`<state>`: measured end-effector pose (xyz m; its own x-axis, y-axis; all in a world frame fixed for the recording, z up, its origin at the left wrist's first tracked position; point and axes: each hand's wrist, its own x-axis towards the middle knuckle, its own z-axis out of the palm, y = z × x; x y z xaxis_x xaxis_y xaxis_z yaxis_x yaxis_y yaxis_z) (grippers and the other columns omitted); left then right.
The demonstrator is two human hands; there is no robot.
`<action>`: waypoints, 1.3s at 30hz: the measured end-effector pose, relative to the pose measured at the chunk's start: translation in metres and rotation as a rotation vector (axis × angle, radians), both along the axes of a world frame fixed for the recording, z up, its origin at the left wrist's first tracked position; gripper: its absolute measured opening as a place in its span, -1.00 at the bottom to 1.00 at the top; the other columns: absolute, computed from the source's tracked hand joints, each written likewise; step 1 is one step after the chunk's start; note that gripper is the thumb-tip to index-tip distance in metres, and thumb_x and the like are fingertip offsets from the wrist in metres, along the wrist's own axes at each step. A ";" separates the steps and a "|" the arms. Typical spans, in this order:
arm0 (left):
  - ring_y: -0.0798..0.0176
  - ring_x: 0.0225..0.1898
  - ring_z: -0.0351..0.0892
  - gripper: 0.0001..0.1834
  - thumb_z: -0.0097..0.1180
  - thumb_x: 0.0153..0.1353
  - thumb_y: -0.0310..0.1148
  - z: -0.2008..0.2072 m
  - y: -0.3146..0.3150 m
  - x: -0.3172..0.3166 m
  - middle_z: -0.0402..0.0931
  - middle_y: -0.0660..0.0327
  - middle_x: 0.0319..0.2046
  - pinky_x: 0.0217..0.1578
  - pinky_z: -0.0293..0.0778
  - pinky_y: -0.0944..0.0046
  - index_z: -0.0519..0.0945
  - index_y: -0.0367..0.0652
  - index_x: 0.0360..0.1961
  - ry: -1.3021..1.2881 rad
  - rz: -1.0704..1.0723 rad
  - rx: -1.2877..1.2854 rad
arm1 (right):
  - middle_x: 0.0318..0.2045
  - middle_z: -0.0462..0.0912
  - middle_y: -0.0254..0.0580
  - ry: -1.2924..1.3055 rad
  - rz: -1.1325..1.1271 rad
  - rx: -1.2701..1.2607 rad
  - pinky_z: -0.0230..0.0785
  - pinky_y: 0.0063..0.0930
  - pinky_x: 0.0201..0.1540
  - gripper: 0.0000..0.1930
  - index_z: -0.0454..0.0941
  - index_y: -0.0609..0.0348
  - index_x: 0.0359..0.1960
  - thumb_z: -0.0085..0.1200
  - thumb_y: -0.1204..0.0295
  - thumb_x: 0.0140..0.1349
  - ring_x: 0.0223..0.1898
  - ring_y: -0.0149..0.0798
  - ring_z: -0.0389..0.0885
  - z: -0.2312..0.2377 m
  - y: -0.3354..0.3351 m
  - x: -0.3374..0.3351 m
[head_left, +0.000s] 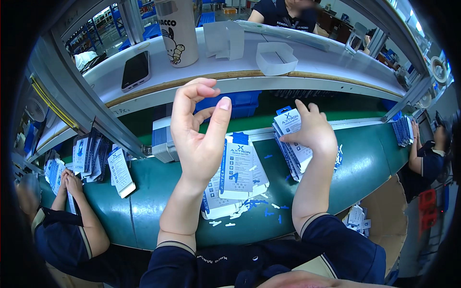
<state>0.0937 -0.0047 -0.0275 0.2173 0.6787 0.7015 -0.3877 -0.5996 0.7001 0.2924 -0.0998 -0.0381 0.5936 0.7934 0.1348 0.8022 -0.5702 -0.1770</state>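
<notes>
My left hand (pixel 199 129) is raised over the green work surface, palm turned inward. Its fingers are loosely curled and apart from the thumb, with nothing held. Below and right of it lies a pile of flat white-and-blue card boxes (pixel 237 168), the top one turned print side up. Small blue and white card scraps (pixel 249 205) are scattered at the pile's near edge. My right hand (pixel 316 130) reaches over a second stack of flat card boxes (pixel 291 126), fingers spread and touching its right side. Part of that stack is hidden by the hand.
Above the surface runs a white shelf (pixel 312 81) with a phone (pixel 136 70), a tumbler (pixel 178 38) and bent white card strips (pixel 276 58). Beneath it sits a blue bin (pixel 240 104). Co-workers sit left and right. A cardboard carton (pixel 386 211) holding scraps stands at the lower right.
</notes>
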 end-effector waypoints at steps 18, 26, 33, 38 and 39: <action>0.33 -0.38 0.58 -0.81 0.22 0.10 -0.63 0.007 -0.029 -0.011 0.49 0.10 -0.27 -0.41 0.56 0.41 0.66 -0.35 -0.21 -0.047 -0.456 0.034 | -0.58 0.42 -0.29 1.758 1.017 0.586 0.28 -0.57 -0.38 -0.62 0.38 0.20 -0.53 -0.17 0.24 0.43 -0.49 -0.43 0.41 0.040 -0.017 -0.067; 0.25 -0.42 0.65 -0.85 0.16 0.12 -0.69 0.012 -0.033 -0.015 0.51 0.06 -0.32 -0.49 0.60 0.38 0.65 -0.42 -0.26 -0.082 -0.503 -0.079 | -0.56 0.42 -0.32 1.692 1.011 0.607 0.29 -0.59 -0.36 -0.61 0.40 0.21 -0.52 -0.17 0.22 0.44 -0.47 -0.46 0.40 0.037 -0.013 -0.074; 0.25 -0.43 0.64 -0.88 0.15 0.11 -0.69 0.012 -0.034 -0.015 0.53 0.04 -0.33 -0.48 0.61 0.36 0.64 -0.43 -0.30 -0.096 -0.555 -0.190 | -0.57 0.43 -0.31 1.648 0.975 0.605 0.28 -0.59 -0.37 -0.61 0.41 0.21 -0.53 -0.15 0.23 0.43 -0.49 -0.46 0.39 0.036 -0.012 -0.074; 0.23 -0.41 0.65 -0.88 0.13 0.12 -0.70 0.012 -0.035 -0.016 0.52 0.04 -0.33 -0.48 0.64 0.33 0.61 -0.44 -0.29 -0.124 -0.596 -0.228 | -0.59 0.42 -0.31 1.668 0.947 0.584 0.26 -0.59 -0.39 -0.61 0.40 0.20 -0.55 -0.15 0.23 0.42 -0.52 -0.45 0.37 0.038 -0.013 -0.078; 0.22 -0.40 0.65 -0.89 0.13 0.12 -0.70 0.013 -0.036 -0.016 0.52 0.03 -0.33 -0.47 0.65 0.32 0.61 -0.44 -0.30 -0.126 -0.595 -0.227 | -0.60 0.42 -0.30 1.684 0.945 0.574 0.26 -0.59 -0.39 -0.60 0.39 0.20 -0.56 -0.15 0.22 0.42 -0.52 -0.45 0.37 0.039 -0.013 -0.078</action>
<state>0.0775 -0.0403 -0.0148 0.5272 0.6024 0.5994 -0.6956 -0.0993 0.7116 0.2140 -0.1123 0.0006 -0.1245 0.9462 0.2985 -0.3718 0.2345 -0.8982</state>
